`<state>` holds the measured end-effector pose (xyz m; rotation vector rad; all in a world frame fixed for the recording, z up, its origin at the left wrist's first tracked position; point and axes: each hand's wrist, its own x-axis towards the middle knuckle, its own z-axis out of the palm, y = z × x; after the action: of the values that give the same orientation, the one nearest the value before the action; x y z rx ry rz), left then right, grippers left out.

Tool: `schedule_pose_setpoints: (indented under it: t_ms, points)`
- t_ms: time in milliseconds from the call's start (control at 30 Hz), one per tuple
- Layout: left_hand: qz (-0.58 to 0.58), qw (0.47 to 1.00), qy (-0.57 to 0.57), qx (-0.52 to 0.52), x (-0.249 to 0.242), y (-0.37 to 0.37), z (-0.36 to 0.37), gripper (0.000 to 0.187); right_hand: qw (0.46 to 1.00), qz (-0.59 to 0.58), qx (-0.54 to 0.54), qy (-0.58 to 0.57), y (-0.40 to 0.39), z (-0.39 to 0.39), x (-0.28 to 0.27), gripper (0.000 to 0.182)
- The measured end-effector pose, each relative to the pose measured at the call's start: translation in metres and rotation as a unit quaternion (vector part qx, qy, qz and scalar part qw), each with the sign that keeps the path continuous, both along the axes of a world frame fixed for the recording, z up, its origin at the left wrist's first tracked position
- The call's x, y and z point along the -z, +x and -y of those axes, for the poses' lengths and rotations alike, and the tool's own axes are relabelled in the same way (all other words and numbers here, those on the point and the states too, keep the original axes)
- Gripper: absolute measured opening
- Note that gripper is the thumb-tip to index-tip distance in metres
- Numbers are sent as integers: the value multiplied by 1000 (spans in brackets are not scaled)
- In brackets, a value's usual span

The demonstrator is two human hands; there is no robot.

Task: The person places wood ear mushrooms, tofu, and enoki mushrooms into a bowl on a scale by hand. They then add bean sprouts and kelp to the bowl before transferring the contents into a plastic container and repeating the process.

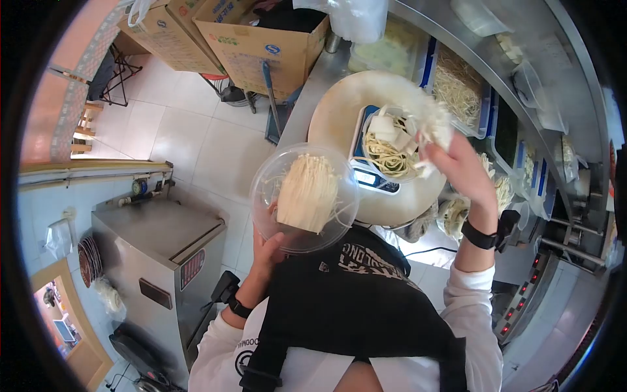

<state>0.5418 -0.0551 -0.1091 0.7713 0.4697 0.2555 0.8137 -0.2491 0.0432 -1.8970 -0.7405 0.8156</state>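
Observation:
My left hand (269, 249) holds a clear round plastic container (262, 196) from below; a bundle of pale enoki mushrooms (307, 193) lies in it. My right hand (459, 166) is raised over a blue kitchen scale (368, 176) and grips a clump of white mushroom strands (431, 127). A clear bowl (392, 151) with noodles and white pieces sits on the scale. The scale rests on a round pale cutting board (336, 114). Both wrists wear black bands.
Steel counter (313, 91) runs along the right with trays of sprouts and noodles (457, 85). Cardboard boxes (255, 39) stand on the tiled floor behind. A steel machine (163, 255) stands at the left. Plastic bags hang above the counter.

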Motion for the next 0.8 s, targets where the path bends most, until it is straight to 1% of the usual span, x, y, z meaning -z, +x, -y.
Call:
schedule_pose_setpoints:
  t_ms: [33,67,100,133,167,200,233,267,300,333,400,433,500,533,600,633,700,767,800]
  points:
    - [13,1000,-23,-6,-6,3,-1,97,992,116,14,-55,4,1,20,25]
    - [12,1000,-23,-6,-9,3,-2,97,967,230,28,-110,4,0,28,26]
    - [3,1000,-23,4,-12,3,-4,97,951,265,43,-154,1,-2,29,28]
    - [-6,1000,-23,13,-13,3,-7,98,951,264,44,-154,-1,-2,31,28]
    - [-6,1000,-23,13,4,-1,-12,98,944,294,52,-143,-2,-1,33,30]
    - [-28,992,101,63,35,-9,-19,104,935,323,59,-133,-3,0,37,33]
    - [-51,967,223,113,51,-14,-22,111,936,321,59,-133,-2,1,42,33]
    - [-52,966,224,115,29,-7,-20,111,945,294,55,-133,-2,3,49,37]
    - [-31,990,117,66,1,-3,-17,109,953,266,52,-133,-1,4,56,41]
    - [-9,1000,8,17,-25,3,-15,108,954,264,55,-133,-1,7,66,41]
    - [-9,1000,-3,14,-43,10,-15,107,942,319,40,-96,2,13,83,46]
    - [-10,1000,-15,8,-48,11,-15,106,942,318,41,-96,0,12,77,46]
    - [-10,1000,-4,11,-56,14,-16,106,952,268,100,-106,-8,5,53,48]
    - [-7,1000,6,12,-59,16,-16,107,953,267,100,-104,-10,3,44,48]
    - [-8,1000,2,11,-66,20,-15,107,921,369,119,-43,-15,-1,28,47]
    - [-9,1000,-3,12,-68,22,-13,107,921,368,120,-42,-19,-2,24,47]
    - [-10,1000,4,9,-67,25,-11,107,957,283,64,19,-31,-6,18,42]
    - [-10,1000,9,9,-66,29,-7,108,989,127,2,81,-60,-17,24,29]
    - [-8,1000,4,4,-65,31,-6,109,994,100,4,47,-76,-23,27,24]
